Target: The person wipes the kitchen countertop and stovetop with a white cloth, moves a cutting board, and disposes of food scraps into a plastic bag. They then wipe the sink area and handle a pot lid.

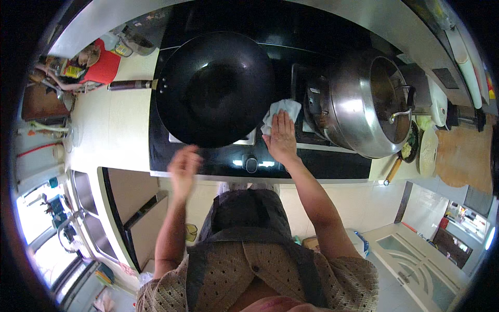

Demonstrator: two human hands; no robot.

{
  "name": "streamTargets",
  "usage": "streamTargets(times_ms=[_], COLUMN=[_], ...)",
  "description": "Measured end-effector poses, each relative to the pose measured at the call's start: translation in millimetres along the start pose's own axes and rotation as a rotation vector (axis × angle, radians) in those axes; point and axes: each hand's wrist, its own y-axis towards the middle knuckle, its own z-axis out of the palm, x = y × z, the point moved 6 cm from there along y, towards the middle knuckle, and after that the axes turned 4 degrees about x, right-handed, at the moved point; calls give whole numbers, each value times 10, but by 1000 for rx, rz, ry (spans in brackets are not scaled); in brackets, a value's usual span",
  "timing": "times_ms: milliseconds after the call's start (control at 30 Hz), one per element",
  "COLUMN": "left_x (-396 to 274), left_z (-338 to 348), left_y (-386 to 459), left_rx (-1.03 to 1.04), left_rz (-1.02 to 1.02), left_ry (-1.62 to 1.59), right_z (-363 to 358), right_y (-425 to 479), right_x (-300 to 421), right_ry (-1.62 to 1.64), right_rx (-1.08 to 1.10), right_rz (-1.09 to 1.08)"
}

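Observation:
My right hand (283, 142) lies flat on a crumpled pale cloth (287, 108), pressing it against the black glass cooktop (218, 163). The cloth sits just off the right rim of a black wok (212, 87), whose dark handle (130, 85) points left over the counter. Blurred by motion, my left hand (184, 169) hovers near the wok's front rim with its fingers curled; whether they are closed cannot be seen. A large steel pot (353, 105) with a glass lid (390, 99) stands on the right burner. Between wok and pot the cloth is wedged partly under my fingers.
A control knob (251, 164) sits at the cooktop's front. Bottles and jars crowd the back left beside a red item (103, 64). A small pan with food (409, 144), a white plate (428, 152) and a wooden board (464, 156) stand at right. The sink (91, 206) is at left.

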Motion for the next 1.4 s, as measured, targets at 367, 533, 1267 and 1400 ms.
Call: streamTargets(times_ms=[367,533,1267,1400], left_x=[-223,-123,89,440], left_z=[-1549,-1641,-3285,-3609], left_y=[2358,2586,401,-142], left_rx=[256,405,23,-98], left_rz=[486,316,-182,-300], left_ry=[1453,1513,1326,1251], right_z=[-125,-344,68,-310], right_y=[1760,2244,3506,3016], right_x=[-367,-635,1194,637], right_ry=[-260,54,2355,1951], right_rx=[-118,-181,-310,-345], right_rz=[228,401,624,359])
